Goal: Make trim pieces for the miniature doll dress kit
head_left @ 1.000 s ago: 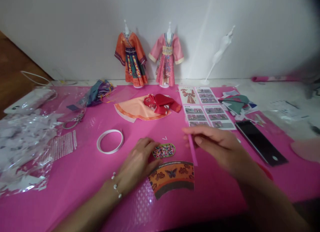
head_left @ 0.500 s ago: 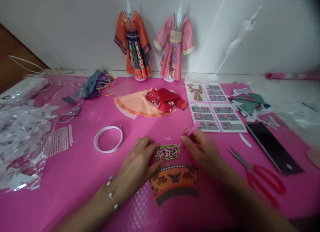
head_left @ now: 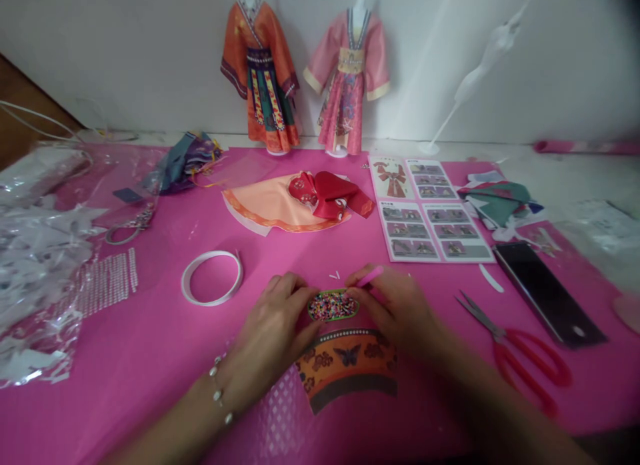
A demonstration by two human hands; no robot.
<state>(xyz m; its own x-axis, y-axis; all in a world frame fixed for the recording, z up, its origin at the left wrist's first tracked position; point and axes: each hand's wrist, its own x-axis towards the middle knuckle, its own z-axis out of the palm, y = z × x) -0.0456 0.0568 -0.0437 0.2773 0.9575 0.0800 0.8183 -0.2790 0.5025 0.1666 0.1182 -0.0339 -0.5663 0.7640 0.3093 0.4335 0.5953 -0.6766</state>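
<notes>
A small oval tray with a green rim [head_left: 333, 305] lies on the pink mat, filled with tiny multicoloured beads. My left hand [head_left: 283, 311] holds its left end between thumb and index finger. In my right hand [head_left: 400, 308] is a pink pen-like stick [head_left: 371, 275], gripped between thumb and fingers; its lower tip is hidden at the tray's right end. Just below the tray lies a curved orange fabric piece [head_left: 347, 359] with a butterfly print, a grey lower band and a row of pearls along its top. Two tiny white slivers [head_left: 335, 275] lie above the tray.
Red-handled pliers [head_left: 515, 345] and a phone [head_left: 547, 291] lie right. A printed instruction sheet [head_left: 430, 211], a peach skirt piece [head_left: 265, 201] and a white tape ring [head_left: 187, 281] lie beyond. Clear plastic bags [head_left: 40, 271] fill the left. Two dressed doll forms [head_left: 345, 85] stand at the back.
My right hand has moved left with the pink pen-like stick, from beside the tray to its right end. My left hand stays at the tray. The view has shifted slightly.
</notes>
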